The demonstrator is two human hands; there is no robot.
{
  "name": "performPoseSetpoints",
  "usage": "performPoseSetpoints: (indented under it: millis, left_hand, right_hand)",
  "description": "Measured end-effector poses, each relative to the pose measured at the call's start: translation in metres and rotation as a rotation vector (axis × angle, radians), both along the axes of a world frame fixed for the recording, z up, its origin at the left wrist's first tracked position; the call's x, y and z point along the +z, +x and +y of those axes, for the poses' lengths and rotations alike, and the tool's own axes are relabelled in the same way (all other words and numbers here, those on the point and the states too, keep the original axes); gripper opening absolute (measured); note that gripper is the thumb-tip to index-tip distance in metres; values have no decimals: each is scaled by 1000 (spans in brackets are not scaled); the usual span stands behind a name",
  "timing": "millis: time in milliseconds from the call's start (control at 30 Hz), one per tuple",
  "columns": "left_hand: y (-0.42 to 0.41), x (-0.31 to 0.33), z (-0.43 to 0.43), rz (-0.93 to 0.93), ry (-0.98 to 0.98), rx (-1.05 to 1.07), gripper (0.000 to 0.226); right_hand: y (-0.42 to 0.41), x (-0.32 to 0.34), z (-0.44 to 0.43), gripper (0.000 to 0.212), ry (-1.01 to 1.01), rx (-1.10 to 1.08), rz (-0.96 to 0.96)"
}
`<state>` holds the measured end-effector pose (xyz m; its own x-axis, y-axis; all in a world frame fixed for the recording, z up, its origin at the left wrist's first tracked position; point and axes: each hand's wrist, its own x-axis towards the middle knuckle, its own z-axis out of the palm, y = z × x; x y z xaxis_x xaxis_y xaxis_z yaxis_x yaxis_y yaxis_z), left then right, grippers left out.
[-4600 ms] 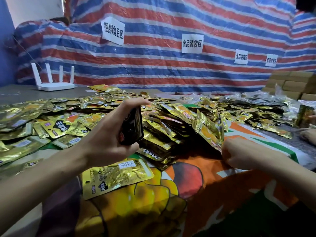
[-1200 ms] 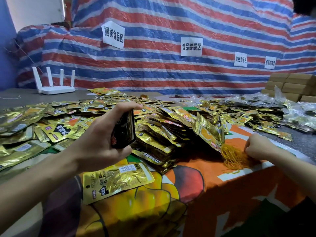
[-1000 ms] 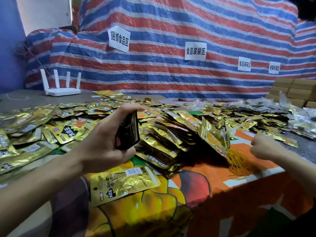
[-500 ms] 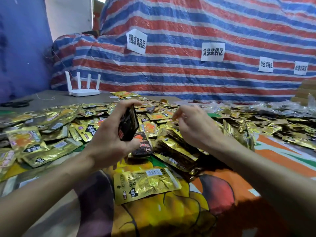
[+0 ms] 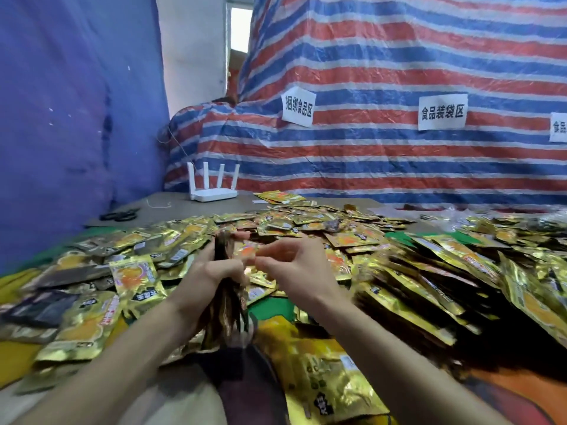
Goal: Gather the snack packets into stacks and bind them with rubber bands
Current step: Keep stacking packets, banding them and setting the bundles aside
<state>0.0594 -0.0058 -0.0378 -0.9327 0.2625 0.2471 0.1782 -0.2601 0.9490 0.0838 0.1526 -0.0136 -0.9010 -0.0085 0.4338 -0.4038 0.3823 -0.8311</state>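
My left hand grips an upright stack of dark and gold snack packets just above the table. My right hand is close to the right of the stack. Its thumb and forefinger pinch together beside the stack's top, apparently on a thin rubber band that is too blurred to make out. Several loose gold snack packets cover the table in a wide heap around both hands. One gold packet lies flat in front of me.
A white router and black scissors sit at the far left of the table. A striped tarp with paper labels hangs behind, and a blue wall stands to the left. A colourful printed cloth covers the near table.
My right hand left the yellow rubber band pile at the right and came back beside the stack with its fingers pinched. My view turned left. The left hand kept hold of the stack.
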Motion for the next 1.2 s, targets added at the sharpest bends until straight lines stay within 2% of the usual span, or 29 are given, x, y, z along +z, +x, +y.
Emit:
performPoseSetpoints:
  millis: [67, 200, 333, 467, 633, 733, 867, 1067, 1200]
  left_hand:
    - [-7, -9, -9, -84, 9, -6, 56]
    - [-17, -12, -13, -125, -53, 43, 74]
    - [-12, -9, -8, -172, -36, 15, 59]
    - [-8, -9, -8, -199, -10, -20, 58]
    - [-11, -10, -14, -279, 28, -43, 74]
    - [-12, -13, -13, -358, 98, -121, 77]
    - [-12, -14, -14, -380, 170, -185, 71]
    - [-9, -11, -13, -345, 21, -161, 69]
    - [-8, -11, -12, -341, 22, -180, 71]
  right_hand:
    - [-9, -9, -7, 4, -32, 21, -21]
    - [-20, -25, -6, 7, -57, 83, -73]
    - [-24, -34, 1, 21, -162, 258, -217]
    - [-25, -37, 4, 30, -217, 358, -279]
    - [-23, -37, 5, 32, -261, 382, -326]
    - [-23, -36, 8, 33, -385, 464, -456]
    - [-21, -33, 11, 29, -480, 607, -622]
    - [-20, -36, 8, 36, -403, 639, -600]
    - [-18, -34, 9, 23, -369, 611, -588]
